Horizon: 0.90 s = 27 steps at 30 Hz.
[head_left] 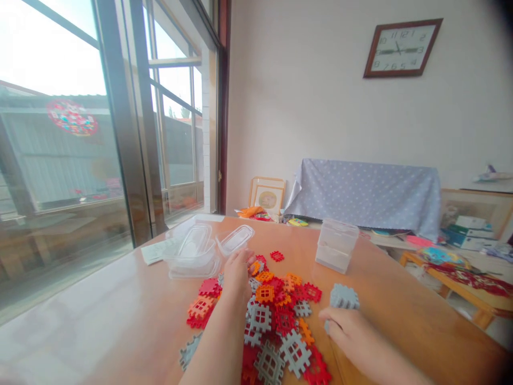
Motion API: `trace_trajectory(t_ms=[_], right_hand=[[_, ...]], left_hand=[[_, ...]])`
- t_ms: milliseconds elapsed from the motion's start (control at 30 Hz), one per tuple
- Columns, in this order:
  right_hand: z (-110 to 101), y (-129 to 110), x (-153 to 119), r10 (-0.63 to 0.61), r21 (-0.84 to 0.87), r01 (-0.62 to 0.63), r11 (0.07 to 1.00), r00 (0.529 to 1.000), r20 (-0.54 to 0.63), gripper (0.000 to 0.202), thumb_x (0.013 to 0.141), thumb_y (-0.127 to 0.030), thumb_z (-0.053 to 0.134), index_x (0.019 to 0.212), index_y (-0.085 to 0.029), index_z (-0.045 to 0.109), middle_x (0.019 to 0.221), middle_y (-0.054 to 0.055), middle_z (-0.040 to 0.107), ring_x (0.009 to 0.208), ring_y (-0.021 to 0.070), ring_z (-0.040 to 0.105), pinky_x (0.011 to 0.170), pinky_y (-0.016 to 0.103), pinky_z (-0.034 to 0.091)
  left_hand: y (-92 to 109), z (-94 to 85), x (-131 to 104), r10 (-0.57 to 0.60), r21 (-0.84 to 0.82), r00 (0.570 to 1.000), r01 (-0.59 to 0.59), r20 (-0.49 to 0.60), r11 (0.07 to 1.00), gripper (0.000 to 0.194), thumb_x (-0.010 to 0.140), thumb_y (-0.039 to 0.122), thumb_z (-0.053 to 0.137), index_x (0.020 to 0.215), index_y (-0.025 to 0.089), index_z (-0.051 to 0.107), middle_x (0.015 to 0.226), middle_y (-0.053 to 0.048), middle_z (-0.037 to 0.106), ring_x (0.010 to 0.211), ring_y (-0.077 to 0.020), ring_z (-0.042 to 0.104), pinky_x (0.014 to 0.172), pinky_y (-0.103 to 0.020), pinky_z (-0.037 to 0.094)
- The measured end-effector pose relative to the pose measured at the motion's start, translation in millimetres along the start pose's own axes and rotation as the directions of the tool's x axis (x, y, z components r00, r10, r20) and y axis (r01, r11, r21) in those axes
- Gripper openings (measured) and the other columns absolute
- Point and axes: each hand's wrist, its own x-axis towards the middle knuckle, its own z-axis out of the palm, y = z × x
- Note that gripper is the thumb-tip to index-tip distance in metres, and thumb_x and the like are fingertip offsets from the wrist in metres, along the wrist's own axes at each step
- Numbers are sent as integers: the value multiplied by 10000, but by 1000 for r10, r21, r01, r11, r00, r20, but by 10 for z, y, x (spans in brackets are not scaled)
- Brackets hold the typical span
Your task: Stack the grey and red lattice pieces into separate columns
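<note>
A loose pile of interlocking plastic building tiles (pixel 264 315) in red, orange and grey, many with window-like openings, is spread over the middle of the table. My left hand (pixel 238 270) reaches over its far left part, fingers curled down by the far tiles; what they hold, if anything, is hidden. To the right of the pile, my right hand (pixel 348 327) is closed, with a bit of a grey tile (pixel 327 326) showing at its fingertips. Just beyond that hand sits a neat stack of grey tiles (pixel 344 295). One red tile (pixel 277 256) lies apart at the far side.
Clear plastic containers (pixel 192 264) with a lid (pixel 237 239) stand at the table's far left, beside a paper sheet (pixel 154 252). A tall clear plastic box (pixel 337 246) stands at the far right. Glass doors (pixel 72 160) line the left side.
</note>
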Motion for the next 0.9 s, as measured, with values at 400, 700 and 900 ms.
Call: trace_trajectory(t_ms=[400, 700, 900], right_hand=[[214, -362, 418, 100, 503, -62, 862, 994, -49, 543, 891, -557, 497, 1256, -185, 648, 1211, 114, 714, 1083, 267, 674, 949, 395, 521], [522, -1200, 396, -276, -78, 292, 953, 946, 171, 763, 803, -586, 667, 1490, -334, 451, 1600, 50, 367, 1488, 350, 259, 1215, 563, 179], [721, -1151, 566, -253, -171, 290, 942, 945, 207, 616, 837, -541, 634, 1399, -298, 569, 1555, 63, 438, 1451, 354, 322, 1209, 566, 175]], left_hand=[[89, -88, 132, -120, -141, 991, 112, -52, 984, 230, 759, 243, 687, 969, 170, 629, 1011, -93, 710, 784, -146, 678, 597, -224, 448], [261, -280, 226, -104, -302, 975, 41, -197, 952, 228, 749, 257, 663, 961, 195, 607, 925, -28, 699, 722, -112, 658, 589, -220, 411], [227, -309, 286, -153, -336, 963, 72, -222, 939, 217, 749, 235, 652, 951, 188, 590, 930, -30, 697, 717, -123, 664, 559, -229, 382]])
